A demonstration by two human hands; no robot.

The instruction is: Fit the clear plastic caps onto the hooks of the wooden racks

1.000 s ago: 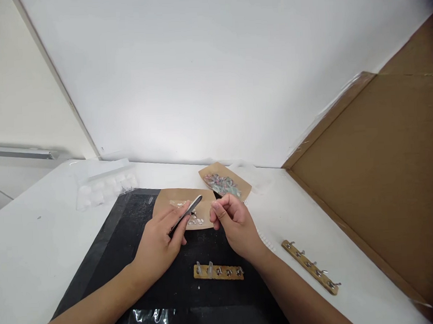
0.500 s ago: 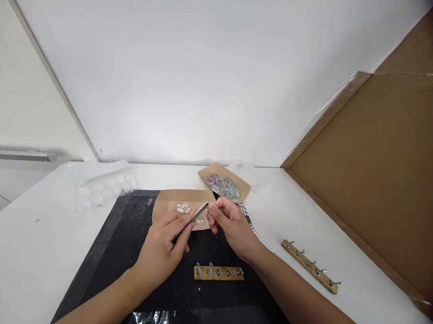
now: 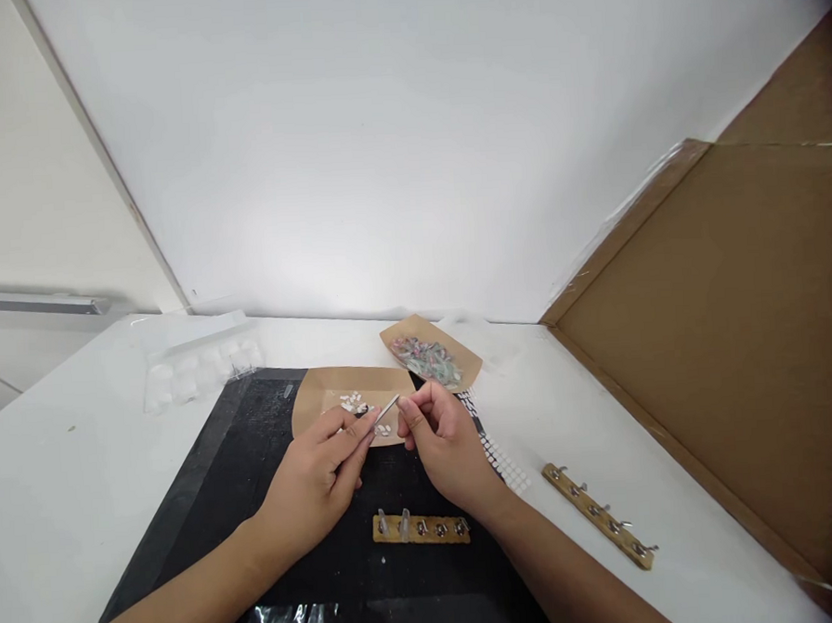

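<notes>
In the head view my left hand (image 3: 319,470) is closed around a thin, flat grey-white stick (image 3: 387,409), pinched between thumb and fingers and slanting up to the right. Its far tip meets the fingertips of my right hand (image 3: 451,444). Thumb and forefinger of that hand are pinched together; whatever they grip is hidden or too small to make out. Both hands are over a brown paper tray (image 3: 309,401) with small white pieces (image 3: 353,401) in it. Below them lies a short wooden strip (image 3: 420,528) with metal clips, two of which bear clear upright pieces.
A black sheet (image 3: 210,508) covers part of the white table. Behind stands a second brown tray (image 3: 468,353) of colourful pieces. White dots (image 3: 508,465) on a sheet and another clip strip (image 3: 598,516) lie right. Clear plastic packaging (image 3: 196,365) sits left; cardboard (image 3: 724,332) walls the right.
The stick has turned in my left hand, showing less of its dark side and more of its pale face. My right fingertips stay at its tip, with barely any shift.
</notes>
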